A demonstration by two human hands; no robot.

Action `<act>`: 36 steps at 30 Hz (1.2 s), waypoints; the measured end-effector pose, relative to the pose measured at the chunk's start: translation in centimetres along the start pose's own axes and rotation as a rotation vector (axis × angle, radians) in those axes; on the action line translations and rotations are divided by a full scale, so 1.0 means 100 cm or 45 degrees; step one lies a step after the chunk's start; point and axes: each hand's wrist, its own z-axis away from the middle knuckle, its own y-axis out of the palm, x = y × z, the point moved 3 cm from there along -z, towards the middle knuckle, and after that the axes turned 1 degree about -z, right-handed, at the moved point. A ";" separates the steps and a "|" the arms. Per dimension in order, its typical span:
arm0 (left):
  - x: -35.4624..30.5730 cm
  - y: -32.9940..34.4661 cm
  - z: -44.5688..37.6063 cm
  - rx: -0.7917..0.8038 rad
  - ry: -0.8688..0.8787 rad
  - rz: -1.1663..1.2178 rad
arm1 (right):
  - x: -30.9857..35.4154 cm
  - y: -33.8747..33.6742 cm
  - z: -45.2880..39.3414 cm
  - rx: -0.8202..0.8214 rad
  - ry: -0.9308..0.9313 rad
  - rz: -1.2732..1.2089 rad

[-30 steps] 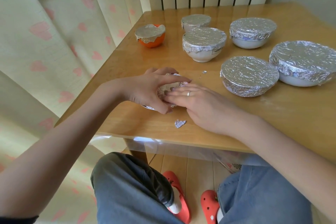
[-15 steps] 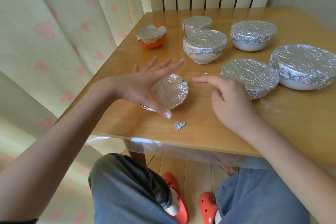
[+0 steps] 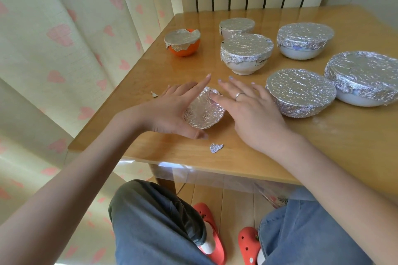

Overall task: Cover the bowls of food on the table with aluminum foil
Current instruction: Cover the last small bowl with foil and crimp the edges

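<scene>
**Last small bowl: foil on, hands flat at its sides**

Left to right. Left hand [image 3: 170,109], frame centre-left: fingers straight and spread, gripping nothing, palm against the left side of the small foil-covered bowl [image 3: 203,112]. That bowl sits centre frame near the front edge of the wooden table [image 3: 323,146]. Right hand [image 3: 252,112] just right of it: fingers straight and fanned, holding nothing, thumb tip touching the bowl's far rim.

Doing the step well, my read: run fingertips round the rim, press the foil skirt down evenly, keep one hand bracing so the light bowl doesn't slide. Don't push on the middle; the foil already dips there.

Other six, upper centre to right, all foiled: orange bowl [image 3: 183,43], four white bowls, largest foil-covered white bowl [image 3: 366,79] at right edge. Crumpled foil scrap [image 3: 216,148] lies below the small bowl.

Versus half a second ago: right hand was off to the right, fingers loosely curled, index pointing; now it's opened flat beside the bowl. Left hand barely changed.
</scene>
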 end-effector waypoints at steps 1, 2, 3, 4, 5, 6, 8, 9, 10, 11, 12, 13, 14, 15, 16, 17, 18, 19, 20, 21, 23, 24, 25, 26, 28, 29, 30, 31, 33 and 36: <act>0.001 0.000 0.000 -0.004 0.000 -0.003 | 0.000 0.000 0.000 -0.001 -0.005 0.037; 0.001 0.001 -0.001 -0.013 -0.002 -0.012 | 0.001 -0.001 0.000 -0.010 -0.020 0.076; 0.002 0.001 -0.001 -0.025 -0.002 -0.018 | 0.001 0.000 0.000 -0.032 -0.034 0.072; 0.002 0.001 -0.001 -0.033 -0.003 -0.017 | 0.001 0.000 0.000 -0.082 -0.038 0.006; 0.002 0.001 0.000 -0.035 -0.003 -0.012 | -0.001 -0.002 -0.001 -0.165 -0.002 -0.169; 0.001 0.001 0.000 -0.029 -0.002 -0.010 | -0.005 -0.004 -0.003 -0.260 0.088 -0.424; 0.001 0.000 0.001 -0.017 -0.008 -0.004 | -0.013 -0.008 -0.014 -0.442 0.260 -0.821; 0.000 0.000 0.001 -0.017 -0.011 -0.001 | -0.014 -0.008 -0.021 -0.440 0.319 -0.834; -0.001 0.000 0.001 -0.019 -0.014 -0.001 | -0.014 -0.007 -0.029 -0.383 0.351 -0.773; -0.001 0.000 0.001 -0.019 -0.018 -0.001 | -0.014 -0.004 -0.035 -0.310 0.366 -0.703; -0.002 0.000 0.001 -0.015 -0.021 -0.002 | -0.013 -0.001 -0.040 -0.264 0.381 -0.659; -0.002 0.000 0.000 -0.012 -0.024 -0.003 | -0.013 0.001 -0.043 -0.251 0.383 -0.650; -0.002 0.000 0.001 -0.013 -0.027 -0.004 | -0.012 0.003 -0.046 -0.265 0.368 -0.657; -0.002 -0.001 0.001 -0.017 -0.024 -0.002 | -0.011 0.004 -0.048 -0.278 0.350 -0.653; -0.001 -0.001 0.001 -0.023 -0.018 -0.002 | -0.010 0.006 -0.050 -0.286 0.343 -0.638; -0.001 0.000 0.000 -0.031 -0.015 -0.001 | -0.009 0.006 -0.050 -0.294 0.336 -0.626; 0.000 0.000 0.000 -0.034 -0.016 0.002 | -0.009 0.006 -0.051 -0.301 0.329 -0.623; 0.000 0.000 -0.001 -0.029 -0.019 0.002 | -0.008 0.006 -0.051 -0.316 0.319 -0.623; 0.001 0.000 -0.002 -0.016 -0.022 -0.003 | -0.008 0.006 -0.050 -0.326 0.314 -0.633; 0.003 0.001 -0.001 0.002 -0.016 -0.002 | -0.009 0.007 -0.050 -0.322 0.321 -0.662; 0.005 -0.001 0.003 -0.021 0.041 0.120 | -0.014 0.010 -0.047 -0.321 0.384 -0.769; 0.006 -0.003 0.005 -0.104 0.071 0.271 | -0.018 0.012 -0.046 -0.342 0.442 -0.866; 0.010 -0.003 0.006 -0.247 0.071 0.463 | -0.021 0.014 -0.046 -0.367 0.514 -1.018; 0.015 -0.003 0.007 -0.450 0.028 0.675 | -0.021 0.018 -0.044 -0.372 0.593 -1.215; 0.027 0.003 0.007 -0.843 -0.156 1.117 | -0.011 0.024 -0.042 -0.326 0.726 -1.590; 0.030 0.008 0.005 -0.939 -0.259 1.329 | -0.004 0.025 -0.042 -0.296 0.757 -1.702; 0.030 0.015 0.005 -0.968 -0.331 1.511 | 0.002 0.025 -0.043 -0.276 0.767 -1.763; 0.029 0.020 0.004 -0.974 -0.372 1.626 | 0.007 0.024 -0.045 -0.266 0.759 -1.796; 0.023 0.024 0.000 -1.018 -0.438 1.708 | 0.012 0.019 -0.050 -0.285 0.729 -1.744; 0.016 0.023 -0.002 -1.112 -0.517 1.731 | 0.009 0.012 -0.062 -0.248 0.612 -1.511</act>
